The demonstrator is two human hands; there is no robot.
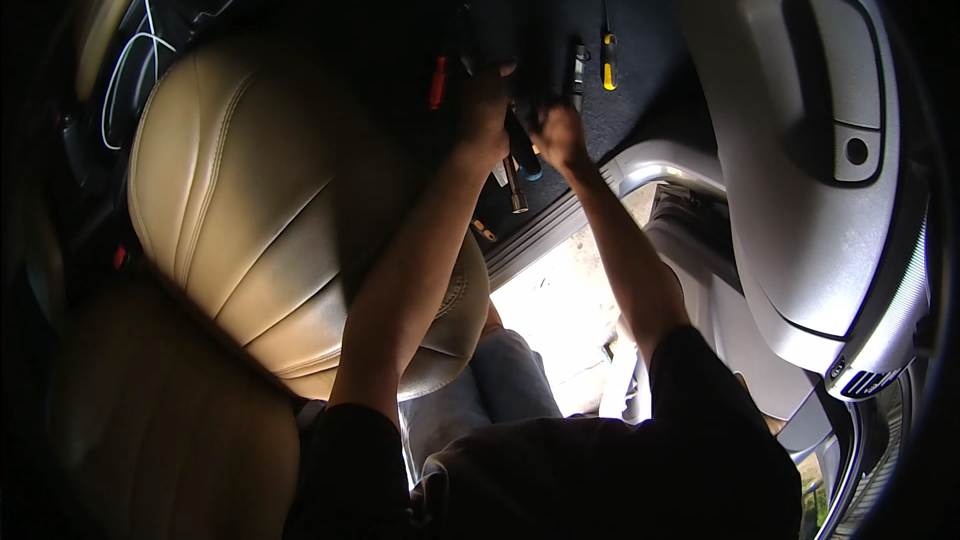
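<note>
Head view, looking down into a car footwell past a tan leather seat (250, 210). We have both arms reaching forward to the dark carpet (640, 90) at about 12 o'clock.

Left hand (485, 115): curled around a dark tool handle (522, 145) that runs down toward 6 o'clock; fingers look wrapped on it, though shadow hides the fingertips. Right hand (560, 135): closed into a loose fist just beside the left, touching or nearly touching the same dark part under the seat front; we cannot tell what, if anything, it pinches.

Loose tools on the carpet: a red-handled tool (438, 82) at 10 o'clock of the hands, a yellow-handled screwdriver (609, 62) at 1 o'clock, a metal socket piece (517, 195) at 6 o'clock, just below the left hand.

Step, as we judge it: working a fastener or fitting at the seat's front edge, tool engaged, the right hand steadying. The next move would call for a firm turn or pull with the left while the right keeps the part from shifting; light is poor there, so feel matters more than sight.

Room: tight. Seat cushion edge crowds the left forearm at 9 o'clock; the door sill (560, 225) runs close under the right wrist at 5 o'clock. The open door panel (800, 170) stands well apart at 3 o'clock. Free space lies toward the bright ground (560, 310) at 6 o'clock.
</note>
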